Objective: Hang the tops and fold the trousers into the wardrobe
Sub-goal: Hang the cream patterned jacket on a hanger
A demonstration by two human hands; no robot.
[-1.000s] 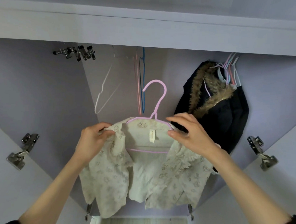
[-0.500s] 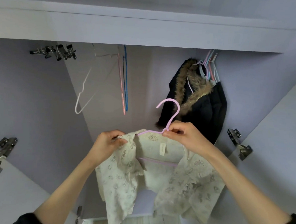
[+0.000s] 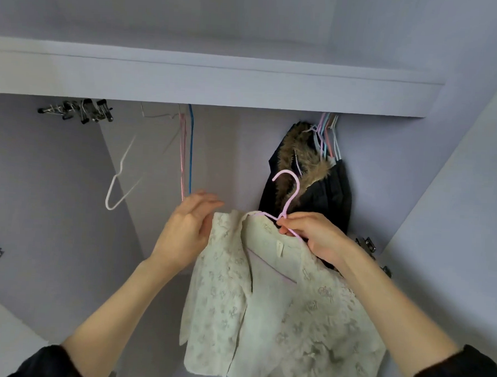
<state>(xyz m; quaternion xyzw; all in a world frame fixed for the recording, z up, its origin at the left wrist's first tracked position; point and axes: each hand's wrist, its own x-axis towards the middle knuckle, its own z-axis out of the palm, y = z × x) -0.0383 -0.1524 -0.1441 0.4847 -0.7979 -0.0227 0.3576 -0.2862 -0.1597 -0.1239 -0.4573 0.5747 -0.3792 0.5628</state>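
A cream patterned top (image 3: pixel 281 302) hangs on a pink hanger (image 3: pixel 288 199) inside the open wardrobe. My right hand (image 3: pixel 314 235) grips the hanger at the base of its hook, just above the collar. The hook points up in front of the dark coat, below the shelf. My left hand (image 3: pixel 186 231) is beside the top's left shoulder with its fingers straight, touching the fabric edge at most. The rail is hidden behind the shelf front.
A dark fur-trimmed coat (image 3: pixel 319 186) hangs at the right under several pastel hangers (image 3: pixel 327 137). Pink and blue empty hangers (image 3: pixel 187 153) and a white one (image 3: pixel 121 181) hang left of centre. Metal clip hangers (image 3: pixel 78 110) sit far left. The shelf (image 3: pixel 212 82) spans overhead.
My left hand has let go of the top's left shoulder and opened. The right hand still grips the hanger, which now sits in front of the dark coat.
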